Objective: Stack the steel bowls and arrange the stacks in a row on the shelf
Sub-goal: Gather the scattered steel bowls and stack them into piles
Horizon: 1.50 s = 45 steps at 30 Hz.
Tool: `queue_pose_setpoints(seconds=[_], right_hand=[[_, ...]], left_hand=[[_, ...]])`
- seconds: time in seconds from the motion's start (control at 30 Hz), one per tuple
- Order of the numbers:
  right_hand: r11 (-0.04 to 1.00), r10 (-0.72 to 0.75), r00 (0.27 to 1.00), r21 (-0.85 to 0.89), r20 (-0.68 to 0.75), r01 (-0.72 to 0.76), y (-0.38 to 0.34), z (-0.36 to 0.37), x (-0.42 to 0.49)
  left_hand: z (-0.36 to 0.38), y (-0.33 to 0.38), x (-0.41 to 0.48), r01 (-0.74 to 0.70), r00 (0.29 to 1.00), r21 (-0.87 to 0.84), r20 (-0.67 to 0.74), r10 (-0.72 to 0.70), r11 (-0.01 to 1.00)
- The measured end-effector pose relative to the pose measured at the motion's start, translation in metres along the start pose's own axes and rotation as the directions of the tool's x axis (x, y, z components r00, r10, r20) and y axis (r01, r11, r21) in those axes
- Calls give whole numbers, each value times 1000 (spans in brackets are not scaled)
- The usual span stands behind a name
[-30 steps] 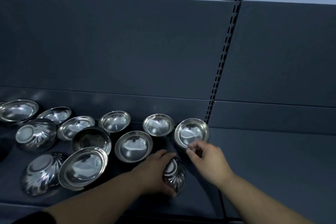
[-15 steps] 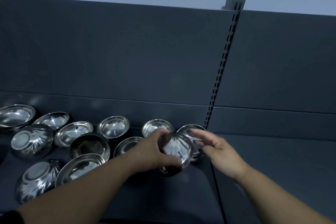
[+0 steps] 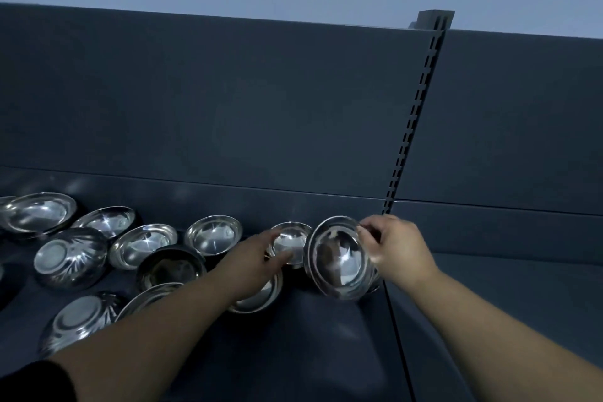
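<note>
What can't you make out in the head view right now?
- How many bowls sit under the tilted bowl: right hand covers its far rim.
- Bowl under the left hand: mostly covered by the forearm.
- Leftmost bowl: cut off by the frame edge.

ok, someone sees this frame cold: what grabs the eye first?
The two hands meeting mid-frame: the right hand pinches the rim of a tilted steel bowl seated on a short stack, while the left hand reaches to the bowl behind. Next, the loose scatter of shiny bowls on the shelf's left, two lying upside down.
</note>
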State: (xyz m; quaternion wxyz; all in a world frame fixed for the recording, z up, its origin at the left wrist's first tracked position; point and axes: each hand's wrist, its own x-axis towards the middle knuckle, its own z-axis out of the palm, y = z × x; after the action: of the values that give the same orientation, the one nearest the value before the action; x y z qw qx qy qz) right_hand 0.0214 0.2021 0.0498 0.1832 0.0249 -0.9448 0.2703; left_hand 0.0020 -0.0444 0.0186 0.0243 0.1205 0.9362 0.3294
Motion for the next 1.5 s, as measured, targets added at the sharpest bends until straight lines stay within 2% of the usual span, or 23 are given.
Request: queue_pose_setpoints(seconds=[0.1,0.2,0.27,0.53,0.63,0.73,0.97,1.13,1.27,1.33,1.5], right_hand=[[989,118,993,-94,18,-116,7,-3,3],[967,220,975,-141,39,-212,16,-1,4],[952,277,959,-146,50,-268,21,1,4],[915,404,912,-47,69,-402,30,6,1],[905,426,902,-27,77,-425,33,6,-2],[903,429,900,-3,80,-430,35,6,-3],[888,451,887,51,95,-457,44,5,-9],[875,460,874,87,159,-476,54,6,-16],[868,452,870,128,198,-480,62,6,-24],[867,440,871,150,217,-475,65,7,-26],[858,421,872,203,251,-473,69,9,-30]], left_hand=[[2,-29,14,-67,998,417,35,58,907],[6,-39,24,-39,993,643,109,-42,765],[9,-40,27,-41,983,703,157,-98,710],[14,-41,28,-72,991,664,131,-22,744],[10,-38,29,-77,990,595,138,-7,800],[-3,-25,30,-20,996,473,88,-25,881],[-7,21,32,162,987,71,10,-163,984],[29,43,31,322,946,-319,62,-319,892],[48,54,34,391,915,-572,158,-371,721],[55,56,36,395,913,-612,183,-364,685],[65,51,35,385,916,-570,141,-375,726]])
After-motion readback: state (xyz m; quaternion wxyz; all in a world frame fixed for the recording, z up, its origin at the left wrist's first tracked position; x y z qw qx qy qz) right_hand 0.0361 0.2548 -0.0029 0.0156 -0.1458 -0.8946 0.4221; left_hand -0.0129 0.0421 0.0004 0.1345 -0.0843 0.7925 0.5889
